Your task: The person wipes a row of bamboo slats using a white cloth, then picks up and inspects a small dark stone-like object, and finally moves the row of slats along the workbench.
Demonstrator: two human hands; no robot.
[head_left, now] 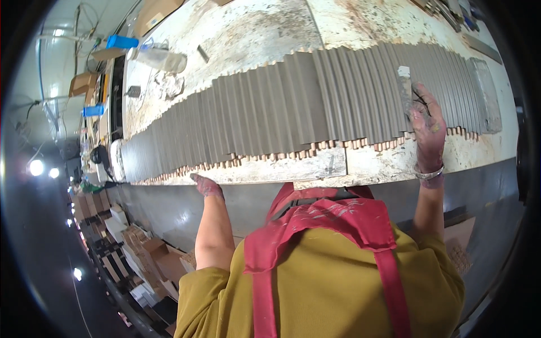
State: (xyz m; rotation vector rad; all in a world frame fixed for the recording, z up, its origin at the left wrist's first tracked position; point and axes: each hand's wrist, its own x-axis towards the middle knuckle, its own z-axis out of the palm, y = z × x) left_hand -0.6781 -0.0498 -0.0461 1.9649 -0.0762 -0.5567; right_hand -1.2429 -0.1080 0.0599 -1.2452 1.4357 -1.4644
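Observation:
A long row of slim grey rods (pixel 265 107) lies side by side across the table, with pale wood-coloured ends sticking out along both edges. My right hand (pixel 428 121), smeared with grey and dark stains, is closed on a narrow flat tool (pixel 404 84) with a whitish far end. That tool lies over the right part of the row, and I cannot tell its exact kind. At the table's near edge my left hand (pixel 208 186) rests just below the rod ends, its visible finger stretched out and holding nothing. Its other fingers are mostly hidden.
A grey-smeared bar (pixel 489 96) borders the row at the right. At the far left are a clear plastic bottle (pixel 160 59) and a crumpled white wad (pixel 169 85). The stained white table (pixel 253 34) ends close to my body. Cardboard boxes (pixel 163 256) stand on the left floor.

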